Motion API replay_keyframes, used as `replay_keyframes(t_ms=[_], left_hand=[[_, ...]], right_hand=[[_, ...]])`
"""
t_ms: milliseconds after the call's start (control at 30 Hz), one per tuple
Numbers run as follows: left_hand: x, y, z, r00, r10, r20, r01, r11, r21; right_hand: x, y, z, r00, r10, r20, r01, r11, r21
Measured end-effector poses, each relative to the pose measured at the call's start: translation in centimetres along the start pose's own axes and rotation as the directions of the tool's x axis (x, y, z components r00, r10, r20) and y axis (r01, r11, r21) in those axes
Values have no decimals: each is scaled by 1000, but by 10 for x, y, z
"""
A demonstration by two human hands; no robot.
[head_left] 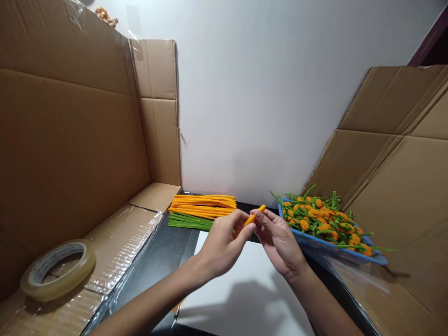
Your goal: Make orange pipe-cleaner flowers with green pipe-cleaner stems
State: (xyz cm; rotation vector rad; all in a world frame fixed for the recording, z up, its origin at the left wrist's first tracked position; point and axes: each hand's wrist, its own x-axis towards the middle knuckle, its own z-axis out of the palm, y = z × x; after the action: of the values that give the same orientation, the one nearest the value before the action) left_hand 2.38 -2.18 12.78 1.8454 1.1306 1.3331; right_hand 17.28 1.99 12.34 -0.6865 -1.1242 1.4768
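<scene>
An orange fuzzy stem [258, 213] is pinched between both hands above a white sheet [245, 289]. My left hand [224, 242] grips its lower part, which is partly hidden by the fingers. The fingertips of my right hand [278, 238] close on it near the upper end. Behind my left hand lie a bundle of orange stems [199, 205] and, in front of that, a bundle of green stems [189, 221], its right end covered by the hand.
At right, a blue basket [332, 246] holds many orange flowers [324, 227] with green stems. A clear tape roll [58, 269] lies on cardboard at left. Cardboard panels [70, 130] stand on both sides, with a white wall [245, 102] behind.
</scene>
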Motion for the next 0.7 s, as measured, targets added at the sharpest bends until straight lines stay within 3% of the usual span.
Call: replay_keyframes(t_ms=[100, 200, 267, 333, 400, 433, 500, 533, 567, 633, 700], left_hand=[[-8, -3, 7, 998, -51, -25, 50, 998, -45], [-18, -18, 15, 987, -154, 52, 160, 978, -133], [-25, -32, 22, 958, -252, 137, 276, 940, -200], [-33, -49, 30, 900, -363, 243, 417, 879, -232], [-38, -65, 35, 872, -403, 278, 459, 870, -179], [-40, -72, 36, 884, -392, 254, 432, 893, -126], [-40, -83, 33, 954, -263, 141, 255, 964, 73], [-39, -86, 29, 986, -153, 60, 140, 972, 189], [-38, -88, 23, 1000, -21, -11, 23, 955, 294], [-33, -89, 9, 968, 215, -127, -134, 877, 461], [-30, -85, -4, 853, 463, -240, -235, 753, 615]], right_hand=[[-14, 5, 2, 997, 76, 4, -76, 997, -22], [-28, 16, -6, 987, 146, -71, -150, 987, -54], [-35, 25, -16, 978, 186, -95, -197, 972, -125], [-39, 37, -28, 969, 234, -82, -247, 941, -229], [-38, 49, -41, 963, 260, -72, -269, 916, -299], [-37, 54, -49, 964, 258, -66, -265, 912, -312], [-33, 60, -64, 967, 250, -38, -241, 866, -438], [-31, 60, -70, 976, 216, 1, -178, 807, -563], [-29, 58, -76, 994, 102, 28, -55, 722, -689], [-27, 49, -85, 974, -209, 92, 181, 457, -871], [-26, 36, -88, 877, -429, 214, 317, 184, -930]])
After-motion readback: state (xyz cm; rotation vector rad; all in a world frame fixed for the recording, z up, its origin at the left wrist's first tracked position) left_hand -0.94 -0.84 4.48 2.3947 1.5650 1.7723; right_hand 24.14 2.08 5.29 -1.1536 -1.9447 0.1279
